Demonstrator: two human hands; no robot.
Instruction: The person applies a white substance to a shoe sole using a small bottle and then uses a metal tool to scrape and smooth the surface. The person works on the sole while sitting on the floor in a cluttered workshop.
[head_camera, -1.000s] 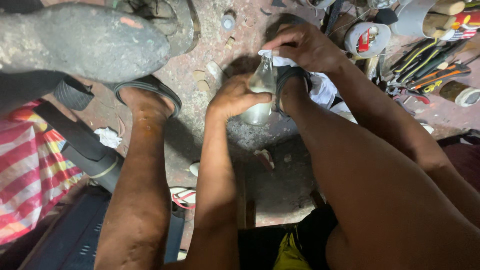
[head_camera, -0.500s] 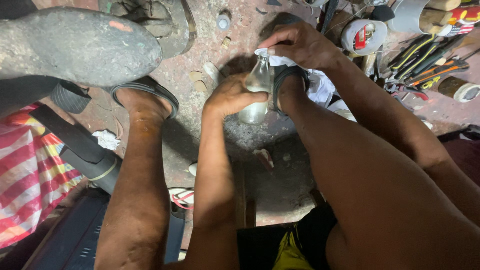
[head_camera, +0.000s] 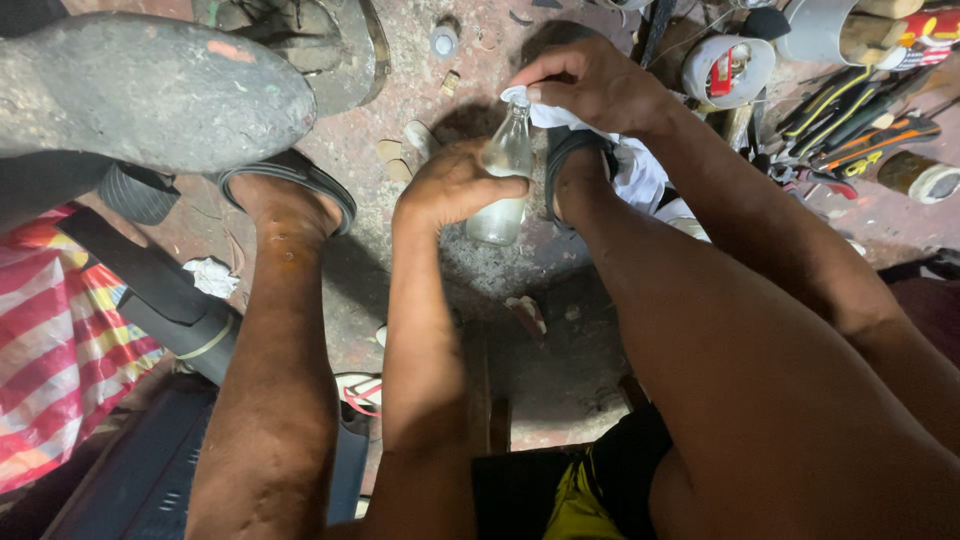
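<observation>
Little has moved since a second ago: left hand (head_camera: 450, 190) still grips the glass bottle (head_camera: 503, 180) while right hand (head_camera: 590, 85) presses a white cloth (head_camera: 625, 165) over its mouth.

Head-worn view, steeply downward, close over hands
</observation>
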